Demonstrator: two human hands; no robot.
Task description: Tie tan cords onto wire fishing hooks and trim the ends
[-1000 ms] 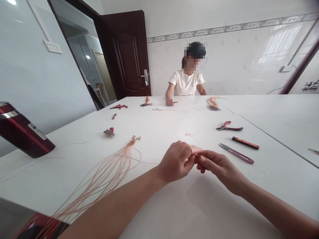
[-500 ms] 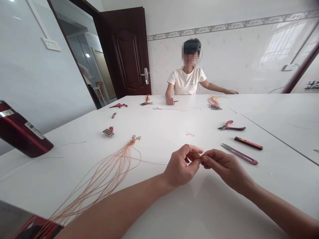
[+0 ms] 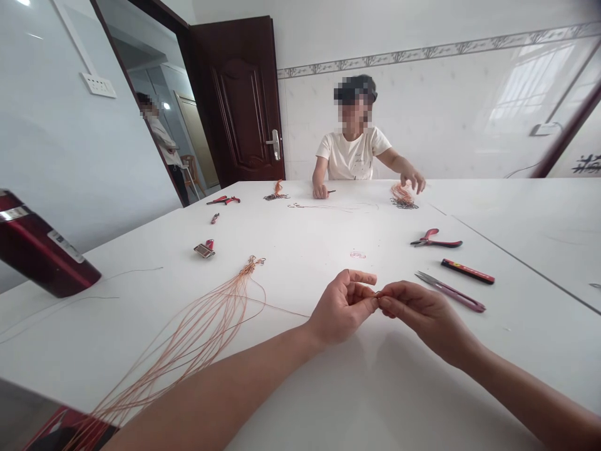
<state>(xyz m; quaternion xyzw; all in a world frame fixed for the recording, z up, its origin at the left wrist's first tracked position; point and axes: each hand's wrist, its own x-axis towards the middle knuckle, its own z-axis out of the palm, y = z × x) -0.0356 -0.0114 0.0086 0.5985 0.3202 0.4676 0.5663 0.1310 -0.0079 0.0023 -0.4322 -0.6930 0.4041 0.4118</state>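
My left hand (image 3: 340, 305) and my right hand (image 3: 417, 313) meet fingertip to fingertip above the white table (image 3: 300, 388). Both pinch the end of a thin copper-coloured cord (image 3: 277, 307) that trails left to a fanned bundle of cords (image 3: 197, 335). The left index finger sticks out straight over the pinch. The cord's tip between the fingers is too small to make out.
Right of my hands lie thread snips (image 3: 449, 290), a red-black utility knife (image 3: 467, 270) and red pliers (image 3: 436, 240). A small clip (image 3: 205, 248) and a dark red bottle (image 3: 42, 247) lie at left. A seated person (image 3: 354, 153) reaches to a cord pile (image 3: 402, 195).
My hands stayed together, the left index finger lifting straight. The person opposite drew an arm in from the far right to the cord pile. Someone appeared in the doorway.
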